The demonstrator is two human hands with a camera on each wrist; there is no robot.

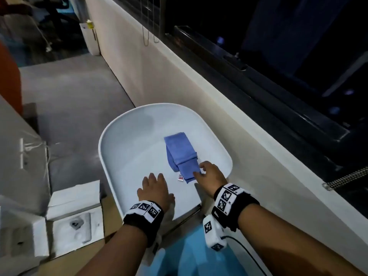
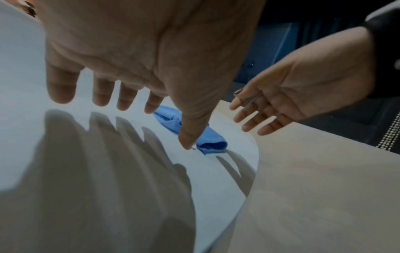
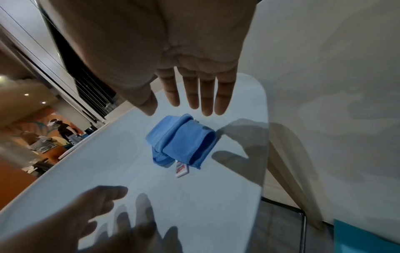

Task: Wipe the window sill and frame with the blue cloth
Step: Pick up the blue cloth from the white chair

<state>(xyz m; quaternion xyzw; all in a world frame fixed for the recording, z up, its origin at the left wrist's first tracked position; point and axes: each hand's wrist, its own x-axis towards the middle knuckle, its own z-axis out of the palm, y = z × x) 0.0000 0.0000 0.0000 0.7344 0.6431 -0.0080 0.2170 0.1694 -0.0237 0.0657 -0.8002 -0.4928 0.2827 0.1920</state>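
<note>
A folded blue cloth [image 1: 182,156] [image 2: 207,143] [image 3: 184,140] with a small white label lies on a white table [image 1: 131,148] beside the cream window sill [image 1: 229,108]. My right hand [image 1: 209,175] [image 3: 188,95] hovers over the cloth's near end with straight fingers, not gripping it. My left hand [image 1: 154,188] [image 2: 121,82] hovers flat above the table, left of the cloth, fingers spread. The dark window frame [image 1: 288,100] runs along the sill's far side.
White cardboard boxes [image 1: 73,218] sit on the floor to the left. A beaded cord [image 1: 346,178] hangs over the sill at the right. Blind cords [image 1: 147,26] hang at the far end of the window. Grey floor lies to the left.
</note>
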